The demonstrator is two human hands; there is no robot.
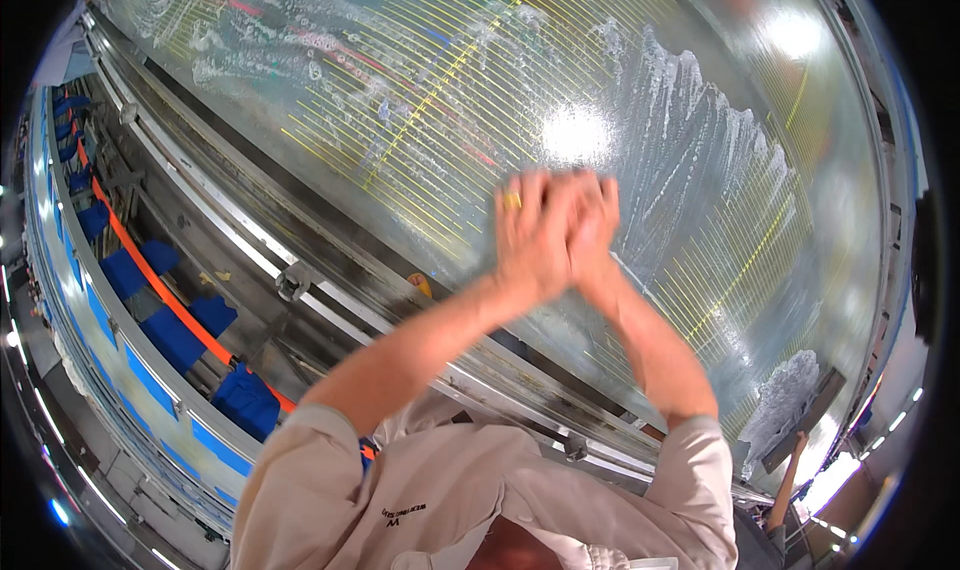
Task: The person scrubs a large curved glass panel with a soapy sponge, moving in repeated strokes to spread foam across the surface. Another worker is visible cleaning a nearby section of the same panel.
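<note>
My left hand [533, 235] and my right hand [592, 228] are pressed side by side, touching, over a large glossy greenish-grey table surface [400, 205] marked with yellow ruled lines. Both hands look closed, fingers bent forward and down; whatever lies under them, if anything, is hidden and slightly blurred. A yellow band [513, 201] shows on a left finger. Streaky white foam [690, 100] is smeared over the surface to the right and beyond my hands.
Metal rails [225, 215] run along the table's near-left edge, with a small orange-yellow object [420, 284] beside them. Blue cloths [248, 402] and an orange strip [145, 262] lie farther left. Thick foam [782, 400] sits at right; another person's arm [787, 485] is beyond.
</note>
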